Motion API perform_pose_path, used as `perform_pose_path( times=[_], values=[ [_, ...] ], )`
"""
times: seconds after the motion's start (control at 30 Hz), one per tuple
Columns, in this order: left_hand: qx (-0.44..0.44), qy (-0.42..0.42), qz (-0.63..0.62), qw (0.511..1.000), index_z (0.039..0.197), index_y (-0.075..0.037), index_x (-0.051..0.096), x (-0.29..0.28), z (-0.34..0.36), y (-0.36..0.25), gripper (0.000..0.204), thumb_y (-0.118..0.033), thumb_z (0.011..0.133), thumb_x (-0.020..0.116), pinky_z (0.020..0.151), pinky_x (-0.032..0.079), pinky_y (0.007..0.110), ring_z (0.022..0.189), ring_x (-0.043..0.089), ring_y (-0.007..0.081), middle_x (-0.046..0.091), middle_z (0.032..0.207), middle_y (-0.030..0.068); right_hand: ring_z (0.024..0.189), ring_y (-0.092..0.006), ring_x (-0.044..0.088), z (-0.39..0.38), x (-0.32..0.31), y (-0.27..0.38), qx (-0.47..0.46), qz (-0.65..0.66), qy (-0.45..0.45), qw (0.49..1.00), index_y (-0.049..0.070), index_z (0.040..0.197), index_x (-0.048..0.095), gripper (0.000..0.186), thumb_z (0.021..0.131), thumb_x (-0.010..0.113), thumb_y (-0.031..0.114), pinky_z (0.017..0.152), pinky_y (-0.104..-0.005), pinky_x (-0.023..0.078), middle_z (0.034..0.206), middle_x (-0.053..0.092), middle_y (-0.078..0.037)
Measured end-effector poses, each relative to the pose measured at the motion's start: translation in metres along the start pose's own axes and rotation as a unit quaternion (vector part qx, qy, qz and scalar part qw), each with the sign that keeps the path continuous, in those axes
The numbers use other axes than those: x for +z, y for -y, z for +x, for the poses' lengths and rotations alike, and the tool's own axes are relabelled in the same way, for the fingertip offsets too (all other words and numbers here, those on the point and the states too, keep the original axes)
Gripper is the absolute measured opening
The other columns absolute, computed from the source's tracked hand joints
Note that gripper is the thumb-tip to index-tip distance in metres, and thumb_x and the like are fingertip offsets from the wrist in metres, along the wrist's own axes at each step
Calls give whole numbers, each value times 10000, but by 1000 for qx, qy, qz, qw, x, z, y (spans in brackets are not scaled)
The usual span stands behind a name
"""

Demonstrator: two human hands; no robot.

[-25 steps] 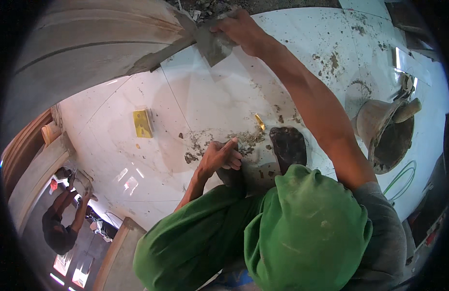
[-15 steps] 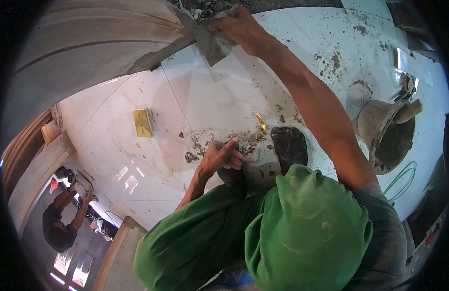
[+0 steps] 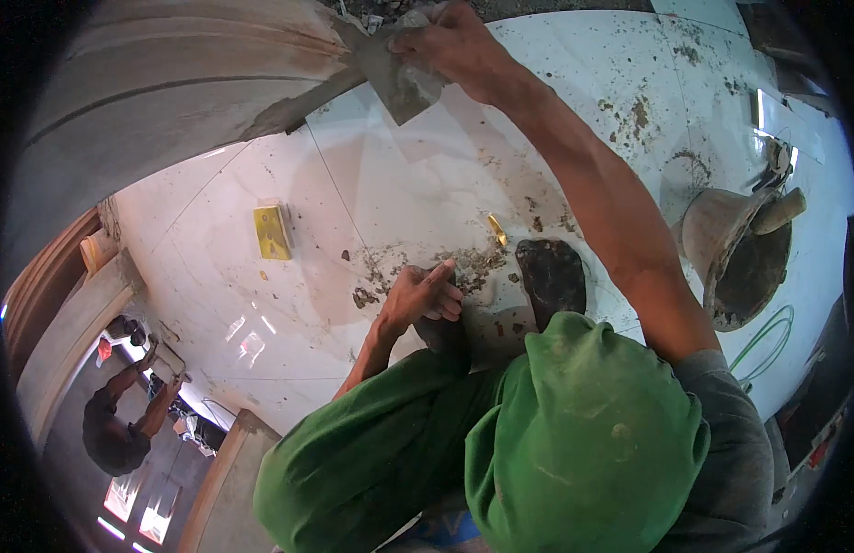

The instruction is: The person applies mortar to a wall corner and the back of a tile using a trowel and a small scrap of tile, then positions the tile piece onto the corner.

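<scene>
My right hand (image 3: 454,51) reaches out to the top of the view, its fingers closed on a flat, square grey scraper (image 3: 401,85) smeared with mortar. The scraper lies against the end of a grey plastered moulding (image 3: 302,106), where a darker, wet-looking strip runs along the lower edge. Part of the grip is hidden behind my fingers. My left hand (image 3: 425,300) hangs loosely above my left foot, fingers stretched out and holding nothing. Mortar crumbs (image 3: 473,263) lie on the white tiled floor (image 3: 325,304) just beyond it.
A yellow sponge-like block (image 3: 272,232) lies at left, and a small yellow piece (image 3: 497,230) near my right foot (image 3: 551,276). At right stands a mortar-stained bucket (image 3: 722,235) beside green cord (image 3: 768,341). Another person (image 3: 118,429) works at lower left.
My right hand has shifted slightly to the left along with the scraper. The other person's arms have moved a little. My left hand stays where it was.
</scene>
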State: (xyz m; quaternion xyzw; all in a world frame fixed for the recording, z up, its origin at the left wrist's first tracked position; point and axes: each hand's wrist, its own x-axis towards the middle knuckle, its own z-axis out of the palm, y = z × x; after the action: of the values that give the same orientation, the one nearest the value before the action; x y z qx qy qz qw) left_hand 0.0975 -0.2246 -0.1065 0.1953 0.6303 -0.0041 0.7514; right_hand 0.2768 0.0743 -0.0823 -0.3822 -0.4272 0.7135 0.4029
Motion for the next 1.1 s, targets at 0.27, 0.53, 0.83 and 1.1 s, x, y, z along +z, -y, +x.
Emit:
perform_pose_path(
  times=[0.27,0.53,0.83,1.1],
  values=[
    [7,1,9,1000,929,97,774,3,-1,-6,719,-591,1031,593,602,608,315,660,774,261,767,766,191,934,-149,668,-4,-68,-37,57,11,15,998,45,1180,743,261,975,725,205,781,-337,554,1067,748,-80],
    [-17,-11,16,1000,931,116,748,7,-5,-16,739,-604,1024,611,616,593,336,651,758,249,760,755,190,907,-200,683,-71,-103,-67,-10,-84,-117,990,19,1069,789,262,950,683,227,867,-344,544,1003,760,-69],
    [-9,-13,20,1000,905,89,760,5,-7,-13,695,-568,1042,580,600,602,313,664,774,260,768,773,192,996,-214,697,-55,-144,42,-103,-706,-145,685,30,1082,765,215,895,700,114,829,-392,586,1018,732,-141],
    [12,1,-13,1000,899,80,764,1,-9,-7,687,-569,1040,590,587,596,301,648,772,248,769,768,184,1073,-337,671,-64,-174,25,-233,-840,5,490,49,1064,738,220,851,680,58,850,-472,589,1068,701,-127]
  ],
)
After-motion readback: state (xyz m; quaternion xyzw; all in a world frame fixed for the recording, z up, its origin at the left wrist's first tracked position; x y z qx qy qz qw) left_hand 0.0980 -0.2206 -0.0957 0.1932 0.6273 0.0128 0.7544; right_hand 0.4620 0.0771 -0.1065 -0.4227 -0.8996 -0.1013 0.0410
